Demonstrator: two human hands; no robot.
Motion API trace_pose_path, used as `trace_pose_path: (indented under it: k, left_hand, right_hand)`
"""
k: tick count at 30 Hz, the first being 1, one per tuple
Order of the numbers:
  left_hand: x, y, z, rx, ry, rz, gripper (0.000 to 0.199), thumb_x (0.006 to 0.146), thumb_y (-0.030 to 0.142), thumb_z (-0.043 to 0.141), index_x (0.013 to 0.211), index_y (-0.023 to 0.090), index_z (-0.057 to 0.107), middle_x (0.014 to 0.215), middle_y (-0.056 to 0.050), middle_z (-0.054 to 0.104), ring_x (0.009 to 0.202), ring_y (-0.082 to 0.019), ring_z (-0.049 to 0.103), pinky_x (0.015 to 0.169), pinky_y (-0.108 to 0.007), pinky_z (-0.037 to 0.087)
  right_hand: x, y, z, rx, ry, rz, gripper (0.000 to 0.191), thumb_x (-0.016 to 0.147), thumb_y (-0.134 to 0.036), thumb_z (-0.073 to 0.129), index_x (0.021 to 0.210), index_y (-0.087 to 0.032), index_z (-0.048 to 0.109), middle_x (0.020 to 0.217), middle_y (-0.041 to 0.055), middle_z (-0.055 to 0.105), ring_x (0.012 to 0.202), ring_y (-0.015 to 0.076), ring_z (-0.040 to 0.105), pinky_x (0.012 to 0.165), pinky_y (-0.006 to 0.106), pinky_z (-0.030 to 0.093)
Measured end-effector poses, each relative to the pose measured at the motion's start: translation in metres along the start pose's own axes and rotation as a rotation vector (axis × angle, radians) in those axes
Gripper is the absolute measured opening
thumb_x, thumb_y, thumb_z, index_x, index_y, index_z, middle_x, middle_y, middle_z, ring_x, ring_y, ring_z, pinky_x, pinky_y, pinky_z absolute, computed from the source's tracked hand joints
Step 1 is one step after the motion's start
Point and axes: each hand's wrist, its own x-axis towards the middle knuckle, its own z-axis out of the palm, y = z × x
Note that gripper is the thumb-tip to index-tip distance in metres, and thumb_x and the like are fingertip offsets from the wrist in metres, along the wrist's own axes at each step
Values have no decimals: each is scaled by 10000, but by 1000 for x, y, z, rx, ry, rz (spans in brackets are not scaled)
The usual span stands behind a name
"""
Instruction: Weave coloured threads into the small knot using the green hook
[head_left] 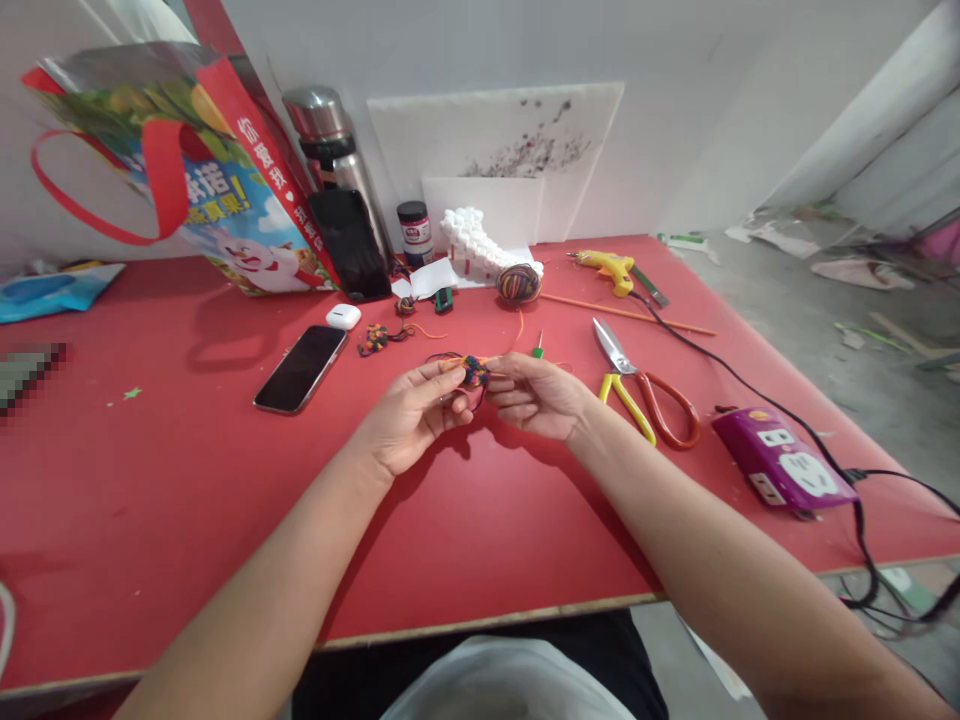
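A small multicoloured piece of crocheted or knotted yarn point(475, 371) is held above the red table, dark blue, green and orange in colour. My left hand point(420, 410) pinches its left side between thumb and fingers. At its right edge, the closed fingers of my right hand point(541, 396) grip the piece; whether they also hold a hook cannot be seen. Loose strands hang below it. A ball of variegated yarn point(518, 285) lies farther back, with an orange strand trailing toward my hands. To the left, a similar small yarn piece point(375, 338) rests on the table.
Scissors point(626, 375) with yellow and red handles, a yellow glue gun point(609, 268) and a purple power strip point(784, 462) with a black cable lie right. A phone point(302, 368), earbud case point(343, 317), steel flask point(330, 135) and printed bag point(217, 190) are left.
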Motion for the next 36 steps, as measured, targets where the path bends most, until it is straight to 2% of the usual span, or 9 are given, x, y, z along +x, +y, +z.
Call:
trace_pose_path:
  k: [4,8,13,18,21,26,32,36]
  left_hand:
    - [2,-3,-1,-50,37,10,184,787,142,922,891,105,774,723,-2,685,596,-70,608,603,-189,592]
    - [3,-5,-2,-82,57,-29,145,816,127,898,897,93,782,706,-10,671,589,-67,602,589,-174,583]
    - [2,-4,0,-91,38,-84,135,799,106,898,842,79,772,729,-22,666,586,-62,593,576,-172,582]
    - [0,-1,-1,-44,32,-60,235,817,263,923,914,101,784,768,-31,677,634,-112,619,570,-244,612]
    - [1,-1,-4,-7,47,-17,322,777,348,960,912,113,785,769,-26,684,619,-104,598,530,-217,557]
    - [5,-5,-9,37,72,22,340,654,283,1019,779,107,756,699,-7,650,563,-60,511,466,-160,404]
    - [4,-4,-7,44,71,10,340,636,276,1020,727,109,738,646,9,592,570,-74,513,471,-174,405]
    - [3,-1,-6,21,63,1,416,634,396,1023,744,119,734,706,-9,625,578,-89,530,445,-194,411]
  right_hand:
    - [1,4,2,6,-32,8,360,774,-202,881,768,-191,522,597,-114,431,446,11,190,348,91,199]
    - [3,7,2,7,-54,-24,374,730,-177,924,796,-188,556,566,-137,388,449,11,176,368,80,206]
    - [6,7,-1,-22,-63,-3,378,699,-204,935,733,-172,560,547,-138,359,442,3,152,356,102,183]
    - [5,7,-3,-66,-5,-57,384,678,-243,969,765,-167,602,546,-138,381,447,6,181,369,117,182]
    - [3,8,-2,-112,32,-92,363,675,-243,978,769,-158,638,524,-128,417,447,9,199,382,133,178]
    - [2,7,-3,-171,69,-115,361,644,-248,1004,800,-128,701,552,-81,522,458,11,262,409,151,176]
    - [3,6,-3,-149,85,-138,357,638,-271,997,805,-144,708,570,-84,506,461,14,248,410,156,155]
    - [2,4,-3,-137,65,-118,343,639,-269,985,792,-138,708,545,-106,429,462,14,214,398,147,145]
